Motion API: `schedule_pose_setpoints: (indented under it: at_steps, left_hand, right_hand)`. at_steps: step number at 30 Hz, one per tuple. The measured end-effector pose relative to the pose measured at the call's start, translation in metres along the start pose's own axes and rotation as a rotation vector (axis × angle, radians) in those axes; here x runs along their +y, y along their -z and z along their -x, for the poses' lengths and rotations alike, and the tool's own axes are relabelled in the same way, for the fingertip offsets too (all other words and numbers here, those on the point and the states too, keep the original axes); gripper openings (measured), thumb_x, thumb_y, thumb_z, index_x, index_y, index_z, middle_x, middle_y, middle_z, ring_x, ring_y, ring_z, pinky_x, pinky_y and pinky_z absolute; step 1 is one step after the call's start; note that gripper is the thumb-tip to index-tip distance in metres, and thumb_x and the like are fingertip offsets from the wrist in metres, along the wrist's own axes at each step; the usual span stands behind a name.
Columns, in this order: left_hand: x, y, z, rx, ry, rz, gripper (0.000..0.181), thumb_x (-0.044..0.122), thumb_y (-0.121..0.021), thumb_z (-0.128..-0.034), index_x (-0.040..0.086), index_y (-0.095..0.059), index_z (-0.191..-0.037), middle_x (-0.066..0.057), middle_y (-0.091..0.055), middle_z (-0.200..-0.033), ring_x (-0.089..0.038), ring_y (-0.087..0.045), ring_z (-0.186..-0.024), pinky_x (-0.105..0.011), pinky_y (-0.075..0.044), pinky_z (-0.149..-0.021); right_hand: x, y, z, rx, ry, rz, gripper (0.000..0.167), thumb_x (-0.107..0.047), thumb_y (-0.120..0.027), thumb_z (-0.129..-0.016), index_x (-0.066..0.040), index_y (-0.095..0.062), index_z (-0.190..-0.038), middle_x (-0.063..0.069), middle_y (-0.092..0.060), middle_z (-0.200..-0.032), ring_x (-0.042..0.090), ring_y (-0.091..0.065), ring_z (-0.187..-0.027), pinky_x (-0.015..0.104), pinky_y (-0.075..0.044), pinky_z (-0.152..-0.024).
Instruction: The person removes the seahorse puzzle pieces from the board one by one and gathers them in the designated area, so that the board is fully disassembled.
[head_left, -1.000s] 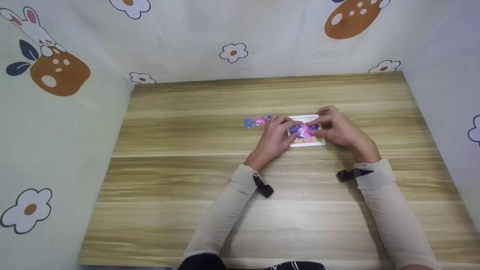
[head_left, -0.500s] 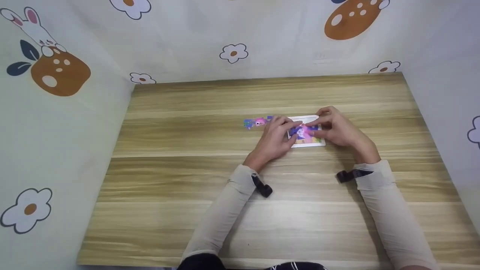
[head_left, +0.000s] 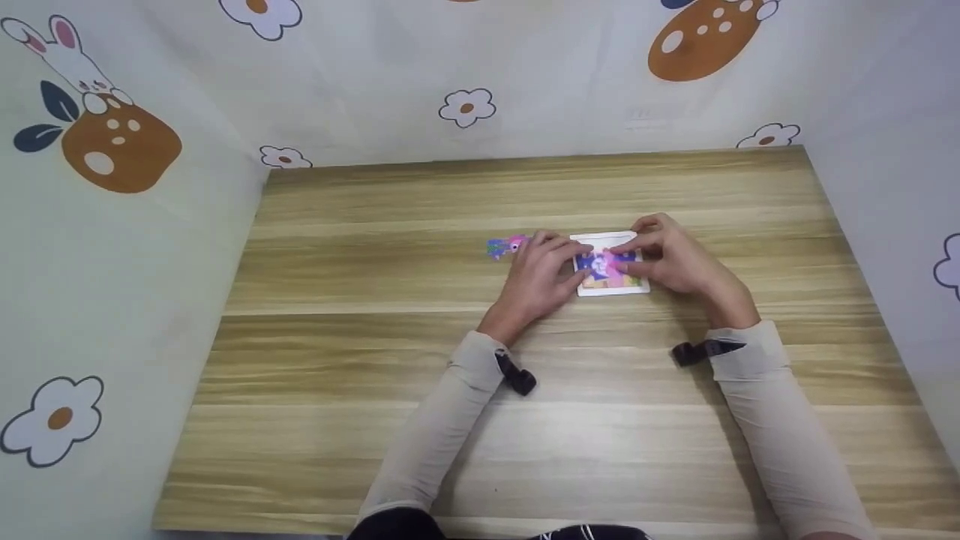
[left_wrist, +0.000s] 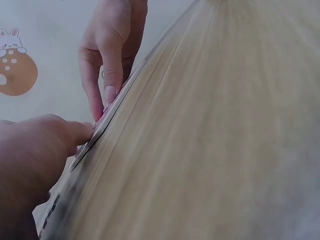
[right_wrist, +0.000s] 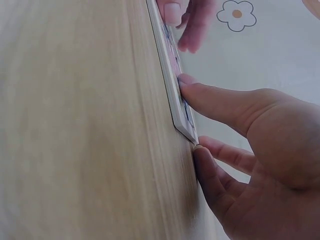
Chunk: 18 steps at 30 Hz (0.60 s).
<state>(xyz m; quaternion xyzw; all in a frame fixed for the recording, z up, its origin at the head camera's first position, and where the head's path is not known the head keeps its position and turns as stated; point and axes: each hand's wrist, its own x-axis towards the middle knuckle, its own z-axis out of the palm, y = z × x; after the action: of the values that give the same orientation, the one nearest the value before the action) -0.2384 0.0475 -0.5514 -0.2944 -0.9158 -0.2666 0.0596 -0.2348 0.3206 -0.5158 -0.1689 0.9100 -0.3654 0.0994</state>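
Note:
A small jigsaw puzzle (head_left: pixel 615 282) in a white tray lies flat right of the table's middle, with pink, blue and yellow pieces in its lower part. At its right side my right hand (head_left: pixel 679 259) holds it: the right wrist view has the thumb (right_wrist: pixel 202 97) on the pieces and other fingers by the tray's corner. My left hand (head_left: pixel 534 276) is at the left rim, its thumb and forefinger reaching over the pieces. Left of that hand lie loose puzzle pieces (head_left: pixel 499 247), blue, green and pink, partly covered by it.
The wood-grain table (head_left: pixel 337 360) meets a pale wall covering (head_left: pixel 375 97) printed with flowers and fruit at the back and sides. A black strap device (head_left: pixel 517 375) sits on the left wrist, another (head_left: pixel 697 351) on the right.
My left hand has shifted slightly left, uncovering more of the puzzle's left rim and covering more of the loose pieces. The right hand stays nearly still.

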Motion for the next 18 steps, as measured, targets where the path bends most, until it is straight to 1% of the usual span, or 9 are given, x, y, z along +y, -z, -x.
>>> schedule_pose_setpoints:
  at_steps: [6, 10, 14, 18]
  left_hand:
    - [0.002, 0.0, -0.001, 0.007, -0.005, 0.006, 0.033, 0.042, -0.075, -0.102, 0.028, -0.076, -0.132, 0.007, -0.077, -0.134, -0.019, -0.059, -0.13, -0.041, -0.044, -0.113]
    - [0.001, 0.0, -0.001, 0.022, -0.014, 0.03, 0.031, 0.04, -0.076, -0.1017, 0.026, -0.078, -0.13, 0.006, -0.078, -0.131, -0.019, -0.06, -0.128, -0.04, -0.045, -0.114]
    - [-0.003, 0.002, -0.001, 0.06, -0.024, 0.1, 0.03, 0.037, -0.077, -0.1013, 0.023, -0.078, -0.128, 0.004, -0.079, -0.129, -0.018, -0.063, -0.124, -0.037, -0.047, -0.113]
    - [-0.01, 0.007, -0.001, 0.126, -0.041, 0.201, 0.028, 0.032, -0.08, -0.1001, 0.019, -0.079, -0.125, 0.002, -0.079, -0.125, -0.016, -0.067, -0.12, -0.032, -0.05, -0.111]
  right_hand:
    - [0.001, -0.001, -0.001, 0.018, 0.031, 0.004, 0.031, -0.019, -0.086, -0.094, -0.02, -0.083, -0.126, 0.022, -0.052, -0.144, 0.035, -0.048, -0.13, 0.049, -0.04, -0.106]
    - [0.002, -0.001, -0.002, 0.021, 0.038, 0.008, 0.031, -0.019, -0.087, -0.094, -0.02, -0.083, -0.125, 0.022, -0.053, -0.143, 0.035, -0.048, -0.13, 0.05, -0.04, -0.106]
    - [0.002, -0.001, -0.001, 0.013, 0.019, 0.0, 0.031, -0.02, -0.087, -0.094, -0.02, -0.083, -0.125, 0.021, -0.051, -0.145, 0.037, -0.048, -0.132, 0.053, -0.041, -0.11]
    - [0.001, -0.001, -0.001, 0.009, 0.007, -0.008, 0.031, -0.022, -0.086, -0.095, -0.021, -0.083, -0.125, 0.02, -0.05, -0.146, 0.038, -0.048, -0.133, 0.055, -0.04, -0.111]
